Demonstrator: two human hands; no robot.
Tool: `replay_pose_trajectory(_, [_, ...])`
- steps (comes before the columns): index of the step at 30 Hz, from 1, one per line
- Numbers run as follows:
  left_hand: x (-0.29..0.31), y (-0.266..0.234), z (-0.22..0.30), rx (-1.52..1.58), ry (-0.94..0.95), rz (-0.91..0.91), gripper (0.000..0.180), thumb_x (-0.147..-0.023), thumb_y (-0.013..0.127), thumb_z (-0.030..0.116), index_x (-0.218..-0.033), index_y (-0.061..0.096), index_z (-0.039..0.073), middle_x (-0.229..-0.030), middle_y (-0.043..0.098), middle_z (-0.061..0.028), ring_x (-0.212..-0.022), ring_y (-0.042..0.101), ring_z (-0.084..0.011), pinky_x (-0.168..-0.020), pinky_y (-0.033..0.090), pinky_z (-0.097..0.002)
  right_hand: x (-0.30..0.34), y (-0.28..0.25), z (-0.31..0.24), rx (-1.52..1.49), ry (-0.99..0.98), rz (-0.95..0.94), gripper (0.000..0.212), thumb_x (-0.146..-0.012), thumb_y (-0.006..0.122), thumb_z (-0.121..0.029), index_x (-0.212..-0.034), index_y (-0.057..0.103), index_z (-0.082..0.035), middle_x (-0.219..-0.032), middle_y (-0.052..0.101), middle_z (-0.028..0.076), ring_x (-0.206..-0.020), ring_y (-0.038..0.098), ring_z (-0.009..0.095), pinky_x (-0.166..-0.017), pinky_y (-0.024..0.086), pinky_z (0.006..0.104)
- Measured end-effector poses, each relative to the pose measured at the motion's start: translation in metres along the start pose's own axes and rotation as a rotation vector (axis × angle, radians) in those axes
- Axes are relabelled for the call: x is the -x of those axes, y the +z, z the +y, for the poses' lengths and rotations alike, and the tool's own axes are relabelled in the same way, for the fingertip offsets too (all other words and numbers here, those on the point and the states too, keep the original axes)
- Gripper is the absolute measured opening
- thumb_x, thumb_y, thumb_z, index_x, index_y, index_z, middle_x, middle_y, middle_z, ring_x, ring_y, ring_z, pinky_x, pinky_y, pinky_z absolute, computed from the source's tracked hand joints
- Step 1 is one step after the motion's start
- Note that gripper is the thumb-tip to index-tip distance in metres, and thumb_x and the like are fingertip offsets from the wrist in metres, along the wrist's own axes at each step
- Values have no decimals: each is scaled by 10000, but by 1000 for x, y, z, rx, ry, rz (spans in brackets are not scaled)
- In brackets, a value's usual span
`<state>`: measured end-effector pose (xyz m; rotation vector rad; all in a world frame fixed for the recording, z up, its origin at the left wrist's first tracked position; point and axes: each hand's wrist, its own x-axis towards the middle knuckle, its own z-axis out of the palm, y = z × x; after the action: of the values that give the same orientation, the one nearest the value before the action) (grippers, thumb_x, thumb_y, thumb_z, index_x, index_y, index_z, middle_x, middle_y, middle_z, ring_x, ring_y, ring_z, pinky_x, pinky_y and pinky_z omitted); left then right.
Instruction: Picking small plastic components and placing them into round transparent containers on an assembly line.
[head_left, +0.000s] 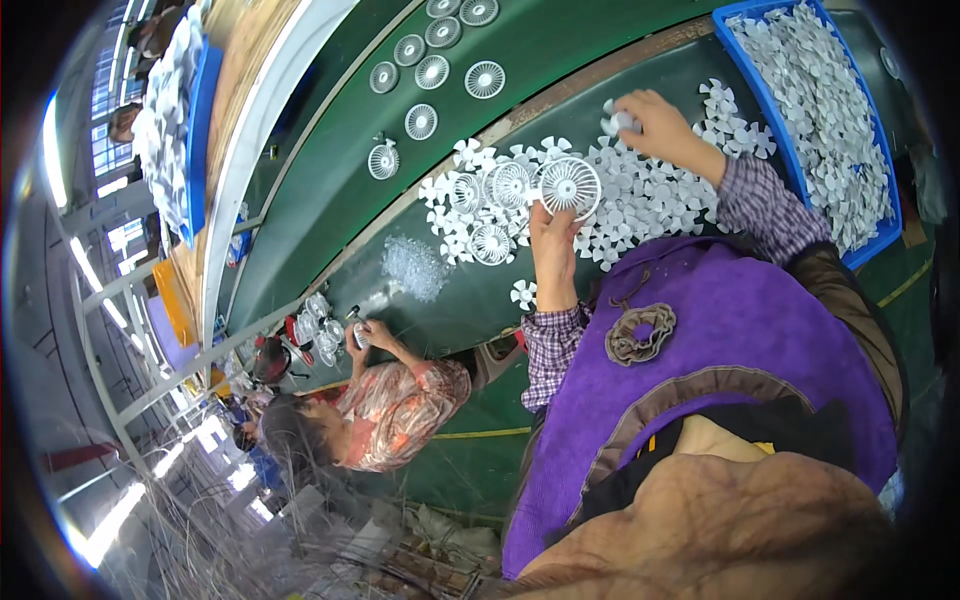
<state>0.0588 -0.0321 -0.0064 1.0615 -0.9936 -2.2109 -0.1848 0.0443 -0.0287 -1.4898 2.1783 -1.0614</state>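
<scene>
My left hand (555, 245) grips a round white fan grille (571, 186) by its near edge and holds it up over the table. In my right hand (655, 128), farther out and to the right, is a small white fan blade (614, 120), pinched in the fingers and slightly blurred. Under and between both hands spreads a loose heap of white fan blades (650, 200). Left of the held grille, more grilles lie on the blades, among them one grille (490, 243) nearest me and another grille (510, 184) farther away.
A blue tray (788, 160) full of fan blades stands at the right. Beyond the table edge, a green belt (350, 195) carries several grilles (421, 122). To the left lie a pile of small clear parts (415, 268) and a co-worker's hands (368, 336) holding a part.
</scene>
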Motion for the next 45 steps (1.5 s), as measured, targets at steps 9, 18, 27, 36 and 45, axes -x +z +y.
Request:
replay_pose_trajectory(9, [9, 14, -8, -124, 40, -47, 326, -760, 543, -23, -1084, 508, -28, -897, 598, -52, -735, 561, -97, -640, 462, -229, 37, 21, -86, -51, -366, -65, 379, -677, 715, -125, -1013, 580, -15, -944, 564, 113, -906, 532, 307, -780, 457, 386])
replay_pose_trajectory(18, [13, 6, -22, -326, 170, 39, 206, -851, 643, 66, -1029, 586, -21, -883, 630, -27, -750, 556, -64, -635, 444, -213, 54, 10, -87, -265, -162, -63, 341, -764, 675, -121, -1070, 563, -18, -974, 556, 151, -925, 552, 311, -811, 453, 382])
replay_pose_trajectory(27, [16, 11, -25, -532, 85, -151, 204, -848, 653, 75, -1016, 602, -29, -938, 649, -48, -772, 589, -87, -680, 473, -232, 58, -1, -58, -540, 141, -462, 423, -747, 722, -189, -1084, 537, -13, -974, 621, 142, -894, 596, 242, -777, 452, 336])
replay_pose_trajectory(36, [-11, -6, -16, -336, -321, -223, 463, -898, 598, 214, -1249, 446, -46, -1150, 585, -172, -979, 638, -268, -624, 574, -319, 8, 22, 19, -797, 465, -445, 284, -822, 659, -192, -1047, 579, -38, -877, 611, 12, -741, 545, 62, -615, 440, 214])
replay_pose_trajectory(45, [-109, -137, 82, -149, -51, 351, 213, -905, 562, 210, -1003, 601, 25, -894, 678, -85, -757, 665, -151, -553, 526, -266, 3, 54, 143, -206, 554, -118, 287, -807, 683, -267, -746, 558, -16, -680, 575, 97, -639, 558, 202, -589, 435, 337])
